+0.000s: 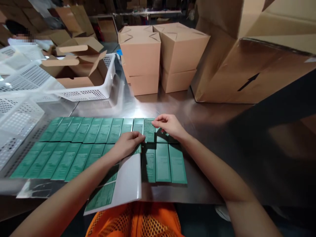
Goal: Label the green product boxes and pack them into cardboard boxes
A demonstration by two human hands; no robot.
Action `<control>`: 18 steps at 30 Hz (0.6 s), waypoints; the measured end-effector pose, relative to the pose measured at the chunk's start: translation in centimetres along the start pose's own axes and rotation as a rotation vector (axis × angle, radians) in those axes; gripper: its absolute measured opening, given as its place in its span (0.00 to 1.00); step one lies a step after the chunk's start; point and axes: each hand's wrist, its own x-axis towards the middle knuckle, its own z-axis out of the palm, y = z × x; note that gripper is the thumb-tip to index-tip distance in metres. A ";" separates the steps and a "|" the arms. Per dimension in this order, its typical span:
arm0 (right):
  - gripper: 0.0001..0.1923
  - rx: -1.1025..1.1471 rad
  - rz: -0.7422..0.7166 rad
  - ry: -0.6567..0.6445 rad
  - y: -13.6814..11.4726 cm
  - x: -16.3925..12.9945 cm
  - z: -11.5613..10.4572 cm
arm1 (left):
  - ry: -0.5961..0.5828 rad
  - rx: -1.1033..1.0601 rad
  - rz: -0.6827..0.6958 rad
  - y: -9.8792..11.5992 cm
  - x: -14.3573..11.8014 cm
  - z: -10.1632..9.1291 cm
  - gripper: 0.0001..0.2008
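While both forearms reach forward over the shiny metal table [222, 112], the two hands meet at the right end of the upper row of green labels [81, 130]. The left hand [128, 143] lies palm down, its fingers pressing on the lower edge of a single green label [149, 130] at the seam between the two rows. The right hand [169, 125] pinches the top right corner of that same label between thumb and fingertips, fingers closed on it. That label sits in line with the upper row, just beside its neighbours. A second row of green labels [61, 159] runs below, and three more lie to the right of the left wrist. Under the left forearm a white backing sheet [128, 181] curls up at the table's near edge, with a few labels on it. An orange mesh bag [135, 220] shows below the table edge. White perforated baskets [24, 108] stand at the left, one holding open cardboard boxes [79, 65]. Closed cartons [160, 56] are stacked behind, and a large cardboard box [247, 62] stands at the right.
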 end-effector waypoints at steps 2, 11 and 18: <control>0.12 -0.101 -0.015 0.040 0.4 0.2 0.1 | -0.011 0.097 0.010 -0.3 0.4 0.3 0.17; 0.05 -0.628 -0.219 0.216 2.0 0.8 0.9 | 0.023 0.584 -0.035 0.2 1.5 1.6 0.18; 0.07 -0.669 -0.199 0.193 2.6 0.8 1.0 | -0.009 0.633 -0.074 0.7 1.8 1.6 0.15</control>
